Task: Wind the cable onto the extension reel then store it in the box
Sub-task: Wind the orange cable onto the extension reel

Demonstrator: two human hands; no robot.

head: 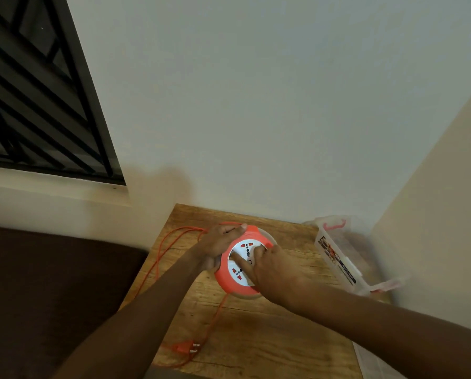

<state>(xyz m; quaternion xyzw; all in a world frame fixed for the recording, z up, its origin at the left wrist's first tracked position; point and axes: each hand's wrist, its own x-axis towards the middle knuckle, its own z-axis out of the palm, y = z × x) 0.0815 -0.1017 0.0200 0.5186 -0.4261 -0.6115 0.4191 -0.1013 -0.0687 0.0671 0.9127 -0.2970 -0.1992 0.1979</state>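
An orange extension reel [230, 281] with a white socket face lies flat on the wooden table [269, 337]. My left hand [217, 242] grips its far left rim. My right hand [275, 269] rests on the white face, fingers pressed against it. The orange cable [160, 258] loops off the table's left edge and runs back under my left arm. Its orange plug [185, 347] lies near the table's front. A clear plastic box [362, 280] with red latches stands open at the table's right end.
The table stands in a corner, with a wall behind and another to the right. A dark brown cushion [51, 296] lies to the left, under a barred window [31, 91]. A clear lid [373, 359] pokes out at the table's front right.
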